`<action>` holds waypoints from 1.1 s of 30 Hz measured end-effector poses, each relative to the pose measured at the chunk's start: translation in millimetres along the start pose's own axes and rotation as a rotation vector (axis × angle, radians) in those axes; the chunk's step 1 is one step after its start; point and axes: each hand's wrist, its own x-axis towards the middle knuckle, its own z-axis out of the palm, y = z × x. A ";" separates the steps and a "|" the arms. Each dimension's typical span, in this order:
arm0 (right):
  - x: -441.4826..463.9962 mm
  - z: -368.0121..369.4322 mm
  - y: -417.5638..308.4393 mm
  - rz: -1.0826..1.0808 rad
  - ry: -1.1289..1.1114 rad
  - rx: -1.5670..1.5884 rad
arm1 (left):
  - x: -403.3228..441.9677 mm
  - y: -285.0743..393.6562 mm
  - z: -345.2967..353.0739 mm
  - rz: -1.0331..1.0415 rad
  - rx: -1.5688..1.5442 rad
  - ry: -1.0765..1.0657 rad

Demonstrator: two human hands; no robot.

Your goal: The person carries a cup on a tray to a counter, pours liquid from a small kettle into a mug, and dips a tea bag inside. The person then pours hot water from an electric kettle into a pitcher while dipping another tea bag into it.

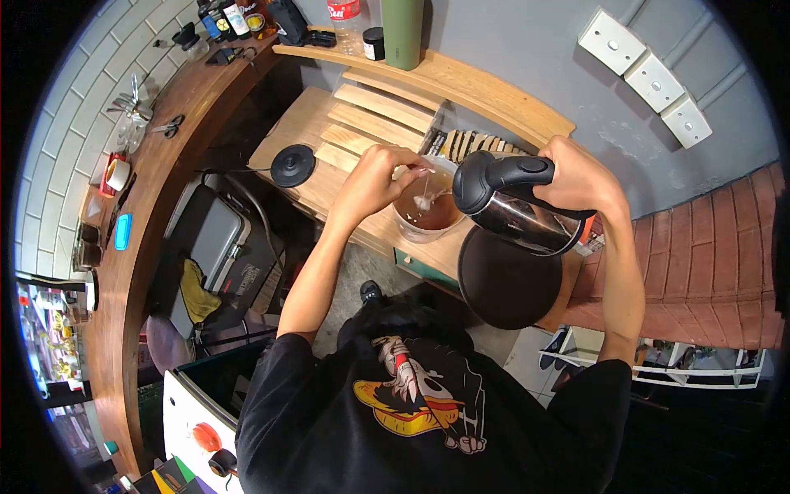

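Note:
My right hand (576, 177) is wrapped round the black handle of an electric kettle (527, 218), which has a shiny body. The kettle is tilted, its spout end at the right rim of a clear round container (415, 235). Brown liquid (432, 221) lies inside, with a pale streak near the spout side that may be water. Over the container's left side, my left hand (383, 181) pinches a thin string. From it hangs a whitish tea bag (423, 202) at the liquid. The spout tip is hidden behind the kettle's lid.
A black kettle base (293, 166) sits left on the wooden table, beside wooden slats (374, 119). A round dark tray (510, 280) lies to the right. Behind, a shelf (485, 86) bears a green bottle (402, 33). A curved counter (123, 313) holds scissors (170, 126).

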 end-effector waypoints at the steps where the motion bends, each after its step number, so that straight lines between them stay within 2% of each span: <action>1: 0.8 0.6 1.5 -0.010 -0.009 0.013 | -1.0 -2.3 1.3 -0.039 0.044 -0.036; 7: 2.2 2.0 4.0 -0.017 -0.020 0.014 | 2.4 13.2 -0.5 0.010 -0.075 0.028; 12: 4.5 4.3 6.7 -0.015 -0.019 0.032 | -2.9 -1.5 5.2 -0.018 -0.023 -0.003; 14: 5.4 1.7 3.3 0.033 -0.085 -0.011 | -2.6 -3.4 5.9 -0.042 -0.006 -0.029; 21: 3.8 0.0 -0.9 -0.001 -0.017 0.020 | 0.6 1.3 2.9 0.010 -0.064 0.013; 27: 7.3 1.0 0.7 0.049 -0.078 0.002 | 1.6 8.9 1.7 -0.009 -0.083 0.020; 33: 7.7 7.6 8.6 -0.057 0.055 0.036 | 2.6 4.4 1.1 0.013 -0.045 0.016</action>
